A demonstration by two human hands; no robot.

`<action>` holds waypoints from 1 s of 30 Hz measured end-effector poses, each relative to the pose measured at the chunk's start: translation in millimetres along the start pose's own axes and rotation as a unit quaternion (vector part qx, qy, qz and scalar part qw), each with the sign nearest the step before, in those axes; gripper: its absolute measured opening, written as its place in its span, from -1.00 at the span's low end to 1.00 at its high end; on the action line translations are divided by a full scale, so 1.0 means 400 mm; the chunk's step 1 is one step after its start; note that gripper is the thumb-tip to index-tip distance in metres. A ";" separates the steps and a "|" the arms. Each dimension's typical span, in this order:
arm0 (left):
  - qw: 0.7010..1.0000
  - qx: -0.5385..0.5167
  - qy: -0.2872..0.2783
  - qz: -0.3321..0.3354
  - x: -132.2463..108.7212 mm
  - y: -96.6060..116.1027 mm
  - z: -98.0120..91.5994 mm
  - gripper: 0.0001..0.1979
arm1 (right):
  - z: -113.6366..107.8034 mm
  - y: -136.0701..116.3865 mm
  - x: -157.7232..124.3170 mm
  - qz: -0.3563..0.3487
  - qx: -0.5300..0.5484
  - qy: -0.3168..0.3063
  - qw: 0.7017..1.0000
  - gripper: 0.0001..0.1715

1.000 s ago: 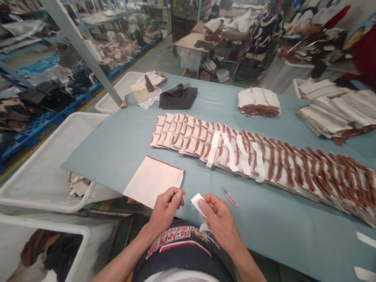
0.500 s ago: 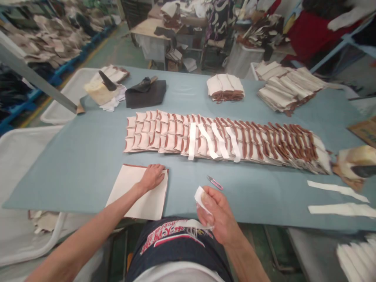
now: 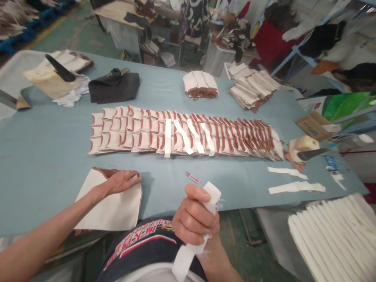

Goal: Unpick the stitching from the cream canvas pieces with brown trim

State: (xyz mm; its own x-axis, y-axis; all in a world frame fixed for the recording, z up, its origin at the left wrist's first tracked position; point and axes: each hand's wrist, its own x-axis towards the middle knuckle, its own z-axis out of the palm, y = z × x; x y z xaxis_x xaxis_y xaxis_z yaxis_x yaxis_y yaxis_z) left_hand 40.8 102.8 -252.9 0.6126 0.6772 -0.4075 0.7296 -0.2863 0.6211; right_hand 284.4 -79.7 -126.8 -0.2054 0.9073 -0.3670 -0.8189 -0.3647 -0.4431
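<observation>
My left hand (image 3: 121,182) is closed on the top right corner of a cream fabric piece (image 3: 110,209) with brown edging. The piece lies at the table's front edge, its upper edge raised so that brown cloth shows inside. In front of my body, my right hand (image 3: 194,215) is wrapped round a white fabric strip (image 3: 183,261). One end sticks out above the thumb, with loose threads, and the other hangs below the fist. Pink-handled thread snips (image 3: 192,177) lie on the table just beyond my right hand.
A long overlapping row of cream and brown pieces (image 3: 141,133) crosses the table (image 3: 53,156), with several white strips on it. Two more strips (image 3: 296,188) lie at right. Stacks (image 3: 201,84), black cloth (image 3: 126,90) and a cardboard box (image 3: 313,125) stand around. Pleated white cloth (image 3: 337,235) is at lower right.
My view has turned right. My right hand has raised the white strip and turned, fingers curled round it. My left hand now grips the fabric piece's corner, and its top edge has lifted.
</observation>
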 end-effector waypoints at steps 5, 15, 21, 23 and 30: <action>0.998 -0.066 0.001 0.024 -0.038 0.067 -0.026 -0.51 | -0.016 0.002 -0.004 -0.020 0.004 -0.064 0.998 -0.07; 0.979 -0.177 0.068 0.071 -0.248 0.311 -0.221 -0.50 | 0.048 -0.119 -0.037 -0.042 -0.201 -0.007 0.979 -0.38; 0.938 -0.312 0.099 0.109 -0.320 0.421 -0.200 -0.55 | 0.088 -0.127 -0.042 -0.139 -0.467 0.042 0.872 -0.41; 0.922 -0.355 0.110 0.112 -0.317 0.450 -0.177 -0.55 | 0.112 -0.130 -0.046 -0.181 -0.543 0.022 0.820 -0.48; 0.877 -0.447 0.153 0.084 -0.292 0.516 -0.112 -0.58 | 0.175 -0.142 -0.055 -0.249 -0.670 0.001 0.700 -0.66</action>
State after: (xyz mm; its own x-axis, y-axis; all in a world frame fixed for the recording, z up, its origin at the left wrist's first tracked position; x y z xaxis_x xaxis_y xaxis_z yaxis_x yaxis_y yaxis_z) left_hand 106.1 -5.0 -46.9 0.4784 0.8657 -0.1471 0.0231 0.1550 0.9876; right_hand 297.9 -64.4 -36.3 -0.0714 0.9919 0.1049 0.4482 0.1259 -0.8850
